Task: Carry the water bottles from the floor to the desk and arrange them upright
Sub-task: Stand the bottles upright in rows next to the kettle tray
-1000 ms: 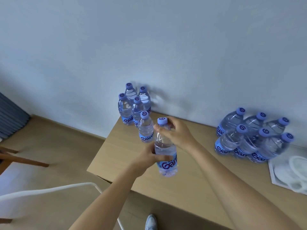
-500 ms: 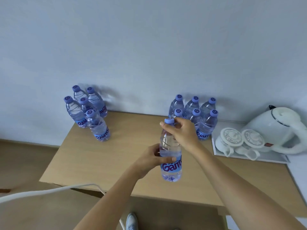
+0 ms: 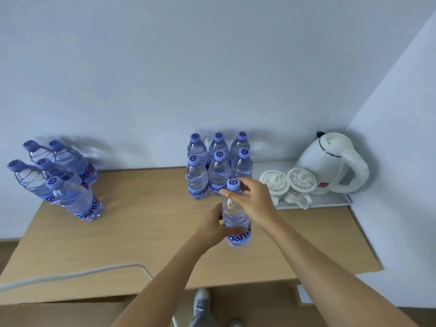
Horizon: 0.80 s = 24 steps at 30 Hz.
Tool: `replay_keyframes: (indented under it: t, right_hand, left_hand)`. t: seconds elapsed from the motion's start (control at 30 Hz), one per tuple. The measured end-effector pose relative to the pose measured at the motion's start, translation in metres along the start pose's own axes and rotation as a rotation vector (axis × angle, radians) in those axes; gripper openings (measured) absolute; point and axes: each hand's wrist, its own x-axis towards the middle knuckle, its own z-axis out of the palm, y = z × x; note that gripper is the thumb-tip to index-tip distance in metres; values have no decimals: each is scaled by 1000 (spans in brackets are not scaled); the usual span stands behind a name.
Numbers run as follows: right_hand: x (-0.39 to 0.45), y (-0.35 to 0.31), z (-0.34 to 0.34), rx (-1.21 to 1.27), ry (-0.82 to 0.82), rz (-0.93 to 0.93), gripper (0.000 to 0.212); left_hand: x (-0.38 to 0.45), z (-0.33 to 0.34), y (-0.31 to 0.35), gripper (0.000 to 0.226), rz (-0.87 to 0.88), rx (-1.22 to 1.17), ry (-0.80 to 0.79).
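Note:
I hold one clear water bottle (image 3: pixel 236 218) with a blue cap and blue label upright over the wooden desk (image 3: pixel 151 232). My left hand (image 3: pixel 213 226) grips its body from the left. My right hand (image 3: pixel 253 200) pinches its neck just under the cap. Whether its base touches the desk I cannot tell. Right behind it, several bottles (image 3: pixel 218 167) stand upright in two rows by the wall. A second group of several upright bottles (image 3: pixel 56 180) stands at the desk's far left corner.
A white tray (image 3: pixel 330 202) at the back right holds two lidded white cups (image 3: pixel 289 185) and a white electric kettle (image 3: pixel 332 162). A wall closes the right side. A white chair rail (image 3: pixel 70 276) crosses the lower left, and my shoe (image 3: pixel 201 300) shows below the desk edge.
My view has swung to the right, so the left group slid toward the frame edge and the kettle came into full view. The held bottle has come closer to the middle group.

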Motion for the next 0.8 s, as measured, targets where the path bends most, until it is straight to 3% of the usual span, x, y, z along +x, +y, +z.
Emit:
replay_keyframes:
  t: [0.13,0.43,0.8]
  right_hand:
    - [3,21,-10,19,34,1,23]
    - [28,45,-23,-7,14,50,31]
    - [55,43,-30,-116,57,-15,37]
  left_hand:
    - [25,18,-1,55,50,46,109]
    - [71,36,-1,70,-9,55,205]
    - [95,45,4,66,-2,72,316]
